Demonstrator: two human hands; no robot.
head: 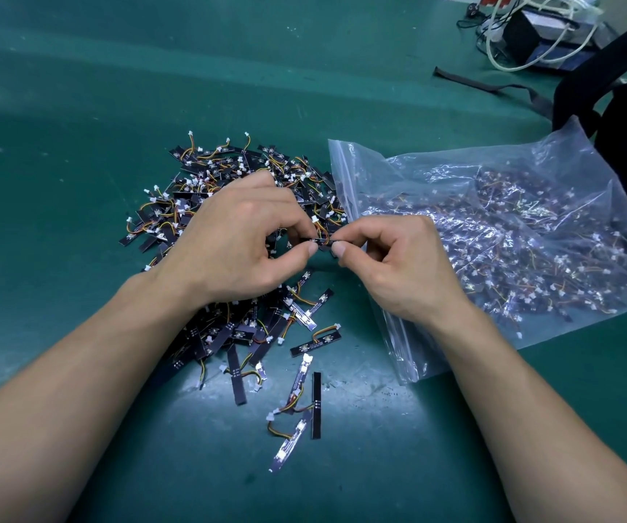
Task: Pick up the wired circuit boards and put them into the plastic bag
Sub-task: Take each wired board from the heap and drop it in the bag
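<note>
Bare forearms [77,371] nearest, above stray boards [296,409] left of bag [345,183]. Left hand [236,239] and right hand [398,266] each pinch one end of held board [323,241], just left of bag's zip edge. Step: board picked, not yet bagged. Next: probably slide it right through mouth; cannot tell if mouth gapes. Boards are thin black strips with orange-yellow wires and white plugs. Pile [228,175] left of bag, many inside.
</note>
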